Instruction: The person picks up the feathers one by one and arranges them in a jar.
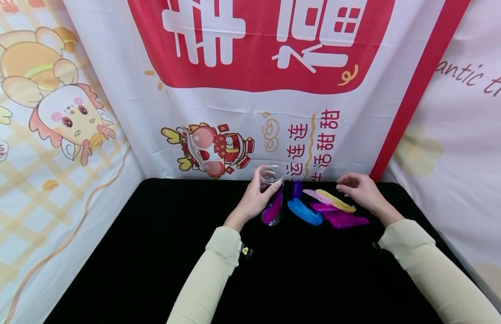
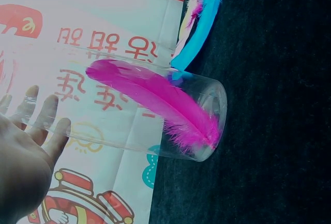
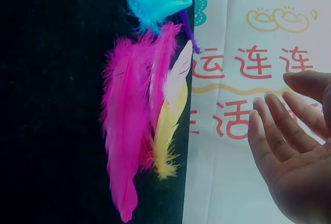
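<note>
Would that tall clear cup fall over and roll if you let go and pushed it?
Maybe! The clear cup is taller than wide, so a push could tip it. Its round sides might let it roll. It's probably light too: the see-through walls look thin, and a magenta feather shows inside.

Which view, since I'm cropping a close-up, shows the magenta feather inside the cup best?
Left wrist: the magenta feather appears large through the clear cup. The head view shows it smaller; the right wrist view doesn't show it.
</note>
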A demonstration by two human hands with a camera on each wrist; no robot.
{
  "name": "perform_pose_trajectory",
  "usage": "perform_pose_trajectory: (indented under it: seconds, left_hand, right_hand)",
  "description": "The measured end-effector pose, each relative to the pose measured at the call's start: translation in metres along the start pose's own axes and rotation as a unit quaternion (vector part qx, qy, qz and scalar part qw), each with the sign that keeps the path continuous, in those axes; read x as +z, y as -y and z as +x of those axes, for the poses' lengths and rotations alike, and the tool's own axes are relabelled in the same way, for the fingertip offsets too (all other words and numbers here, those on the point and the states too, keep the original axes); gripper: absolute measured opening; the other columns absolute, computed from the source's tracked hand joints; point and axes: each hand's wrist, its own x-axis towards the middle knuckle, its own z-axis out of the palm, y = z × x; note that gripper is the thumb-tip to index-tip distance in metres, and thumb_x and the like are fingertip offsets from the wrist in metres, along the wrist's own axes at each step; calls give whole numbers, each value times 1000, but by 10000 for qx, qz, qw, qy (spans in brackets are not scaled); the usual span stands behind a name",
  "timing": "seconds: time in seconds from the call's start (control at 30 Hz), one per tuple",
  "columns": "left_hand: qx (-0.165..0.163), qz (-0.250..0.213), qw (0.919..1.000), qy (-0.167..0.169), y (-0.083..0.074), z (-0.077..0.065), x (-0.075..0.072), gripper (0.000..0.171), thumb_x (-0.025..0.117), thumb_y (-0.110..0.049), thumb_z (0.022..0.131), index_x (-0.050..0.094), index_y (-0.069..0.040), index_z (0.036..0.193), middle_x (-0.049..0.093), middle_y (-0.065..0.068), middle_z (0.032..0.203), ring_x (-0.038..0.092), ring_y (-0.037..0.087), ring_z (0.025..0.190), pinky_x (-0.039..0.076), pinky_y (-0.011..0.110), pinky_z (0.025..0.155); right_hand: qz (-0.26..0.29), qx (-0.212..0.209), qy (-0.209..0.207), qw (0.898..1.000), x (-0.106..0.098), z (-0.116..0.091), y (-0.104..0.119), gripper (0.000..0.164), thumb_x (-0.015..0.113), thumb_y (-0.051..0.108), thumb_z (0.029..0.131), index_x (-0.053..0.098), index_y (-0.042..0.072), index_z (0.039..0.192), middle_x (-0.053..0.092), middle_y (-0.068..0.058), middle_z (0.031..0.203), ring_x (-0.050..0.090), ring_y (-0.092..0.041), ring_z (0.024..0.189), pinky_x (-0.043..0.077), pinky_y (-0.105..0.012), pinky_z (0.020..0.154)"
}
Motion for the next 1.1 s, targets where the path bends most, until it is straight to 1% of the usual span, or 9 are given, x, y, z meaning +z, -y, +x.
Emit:
perform_pose_trajectory:
  seconds: [0.23,0.43,0.5,0.6,0.7,0.77,0.9,0.93,1.1]
  left_hand:
    - [40,-103,9999,-12,0,0,0,64,59,-16,104,23,8,152,49,26,142,47,45,133,35,59,114]
    - [2,-62,10000,-11,1,0,0,65,60,-17,104,23,7,152,49,25,142,47,45,134,36,56,114]
    - [-16,-44,10000,-17,0,0,-1,65,60,-18,104,23,7,153,49,25,142,47,44,134,36,55,115]
    - [-18,21,10000,-26,-1,0,0,66,61,-19,104,24,6,153,50,24,143,48,42,133,38,51,114]
    - [-24,91,10000,-26,-2,0,-1,66,61,-21,104,25,5,152,50,22,143,49,41,133,39,49,114]
    - [-30,93,9999,-29,-2,0,-1,64,61,-21,104,25,3,152,50,22,143,49,39,133,39,50,114]
    - [-63,6,10000,-13,-2,-1,-1,63,61,-21,104,25,2,152,49,23,144,48,40,134,36,56,115]
    - [-57,-22,10000,0,-2,0,-1,63,60,-20,104,25,2,152,49,24,144,47,42,135,35,58,115]
    - [-4,44,10000,16,-3,-1,-1,63,60,-19,105,25,3,151,49,25,143,48,42,134,37,54,114]
  right_hand:
    - [-137,3,5,9999,-2,-2,-7,24,69,17,99,66,-2,115,69,-24,112,67,-6,84,59,-28,71]
    - [-337,48,19,9994,-3,-3,-14,27,69,19,99,67,-2,116,71,-22,111,67,-7,84,59,-30,72]
    - [-432,51,9,9991,-3,-2,-17,26,70,19,99,67,-2,116,72,-21,110,68,-11,84,60,-33,73]
    - [-580,65,12,9983,-2,-1,-23,27,70,19,99,68,-2,116,73,-20,109,70,-23,86,59,-35,72]
    - [-673,59,13,9977,-2,0,-29,28,70,19,98,68,-3,116,73,-20,107,70,-36,89,58,-31,69]
    - [-721,39,12,9974,-1,1,-33,28,70,19,98,68,-3,115,73,-19,106,69,-40,89,56,-29,68]
    - [-843,33,3,9964,0,3,-40,28,71,20,97,69,-2,115,74,-18,104,70,-38,85,55,-29,67]
    - [-885,28,-2,9961,0,4,-41,28,71,20,97,69,-2,114,74,-18,103,71,-34,83,55,-29,67]
    - [-1143,-1,-47,9934,1,6,-48,27,72,20,96,71,-1,113,75,-16,102,70,-22,83,54,-32,71]
